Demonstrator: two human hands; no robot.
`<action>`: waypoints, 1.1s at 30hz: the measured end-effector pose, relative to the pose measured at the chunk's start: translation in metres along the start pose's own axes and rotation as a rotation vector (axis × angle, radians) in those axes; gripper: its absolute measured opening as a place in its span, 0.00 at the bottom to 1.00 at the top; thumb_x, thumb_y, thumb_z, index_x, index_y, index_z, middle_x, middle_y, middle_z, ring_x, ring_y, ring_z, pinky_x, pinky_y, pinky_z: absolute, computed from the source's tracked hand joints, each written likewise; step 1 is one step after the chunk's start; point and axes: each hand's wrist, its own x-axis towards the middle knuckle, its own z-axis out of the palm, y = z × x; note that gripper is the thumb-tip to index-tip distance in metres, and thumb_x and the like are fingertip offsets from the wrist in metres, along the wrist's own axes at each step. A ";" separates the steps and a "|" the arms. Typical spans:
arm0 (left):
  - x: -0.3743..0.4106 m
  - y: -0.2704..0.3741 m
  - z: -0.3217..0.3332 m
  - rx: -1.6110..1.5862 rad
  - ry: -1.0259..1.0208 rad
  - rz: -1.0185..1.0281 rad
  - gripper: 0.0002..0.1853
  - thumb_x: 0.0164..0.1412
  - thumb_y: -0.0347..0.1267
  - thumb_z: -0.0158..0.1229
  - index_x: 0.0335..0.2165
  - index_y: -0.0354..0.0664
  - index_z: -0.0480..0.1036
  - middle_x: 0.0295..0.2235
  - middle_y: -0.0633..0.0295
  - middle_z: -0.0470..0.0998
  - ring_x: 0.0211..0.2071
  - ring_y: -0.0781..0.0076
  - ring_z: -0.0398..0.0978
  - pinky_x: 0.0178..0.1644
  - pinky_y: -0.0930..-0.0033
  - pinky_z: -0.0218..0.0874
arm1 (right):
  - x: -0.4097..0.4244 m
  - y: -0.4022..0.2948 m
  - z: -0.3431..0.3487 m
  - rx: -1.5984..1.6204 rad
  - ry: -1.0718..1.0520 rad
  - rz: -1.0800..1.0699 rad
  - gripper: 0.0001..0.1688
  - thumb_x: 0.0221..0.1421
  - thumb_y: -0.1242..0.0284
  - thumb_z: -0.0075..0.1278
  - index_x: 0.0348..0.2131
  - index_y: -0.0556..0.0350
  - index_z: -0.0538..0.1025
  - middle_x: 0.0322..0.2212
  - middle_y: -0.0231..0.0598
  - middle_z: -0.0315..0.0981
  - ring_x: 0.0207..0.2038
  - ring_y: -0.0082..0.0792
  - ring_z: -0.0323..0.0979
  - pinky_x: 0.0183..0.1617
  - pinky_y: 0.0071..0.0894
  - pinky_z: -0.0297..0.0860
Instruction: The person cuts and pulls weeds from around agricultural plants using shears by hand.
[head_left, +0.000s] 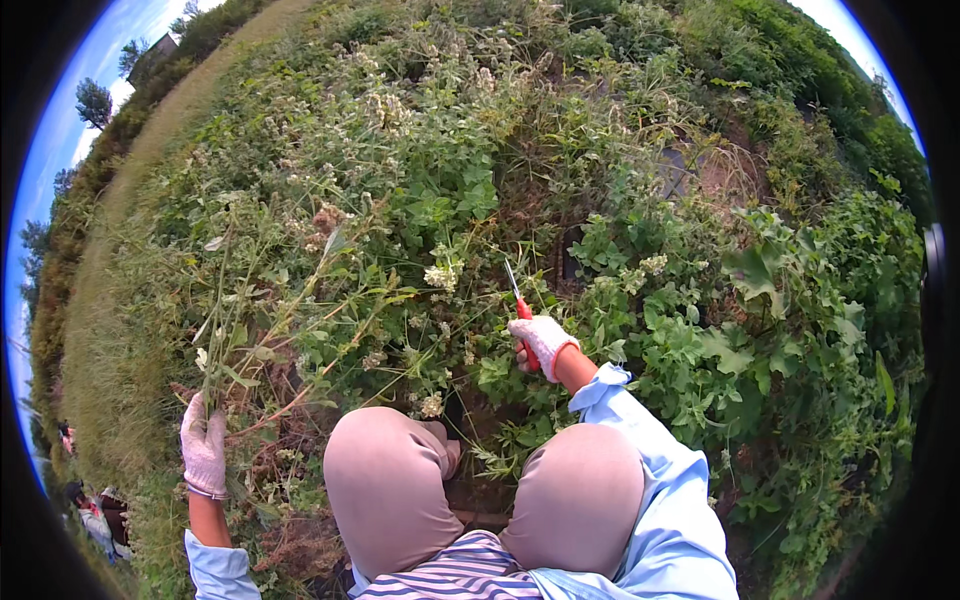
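My left hand (203, 444), in a white knit work glove, is out to the left and grips a bunch of cut-looking green stems (217, 337) that rise upright from the fingers. A long reddish-stemmed weed (315, 386) leans beside that hand; whether the hand holds it too I cannot tell. In front of my right knee, my gloved right hand (541, 345) is closed around red-handled scissors or snips (523, 309). Their narrow metal blades point forward, and look closed, among the leaves. White flower clusters (444, 277) stand to the left of the blade tip.
My bent knees (390, 480) flank a strip of bare soil (480, 487). Dense leafy plants (697, 337) crowd the right side. Dark ground sheeting (675, 169) shows farther ahead. Tall grass (112, 337) borders the left, where another person (94, 517) is at the far edge.
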 end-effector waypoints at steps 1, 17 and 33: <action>-0.018 0.005 -0.005 -0.083 -0.008 -0.093 0.22 0.58 0.26 0.48 0.50 0.31 0.59 0.44 0.58 0.69 0.39 0.77 0.67 0.43 0.76 0.60 | 0.000 0.001 0.001 -0.010 0.002 0.000 0.12 0.51 0.68 0.47 0.23 0.47 0.59 0.11 0.27 0.55 0.10 0.23 0.52 0.12 0.25 0.52; -0.274 -0.045 -0.121 -0.308 -0.343 -1.491 0.13 0.53 0.30 0.49 0.38 0.39 0.69 0.33 0.59 0.73 0.36 0.67 0.70 0.41 0.67 0.63 | 0.005 0.015 0.001 -0.108 0.000 0.051 0.12 0.50 0.66 0.49 0.29 0.51 0.63 0.16 0.31 0.61 0.12 0.26 0.58 0.15 0.26 0.58; -0.300 -0.067 -0.015 0.194 -1.444 -1.258 0.27 0.47 0.44 0.56 0.45 0.41 0.67 0.38 0.53 0.74 0.41 0.61 0.71 0.44 0.64 0.62 | 0.002 0.013 0.002 -0.009 -0.039 0.113 0.12 0.51 0.66 0.49 0.28 0.50 0.62 0.14 0.29 0.59 0.12 0.23 0.56 0.14 0.24 0.55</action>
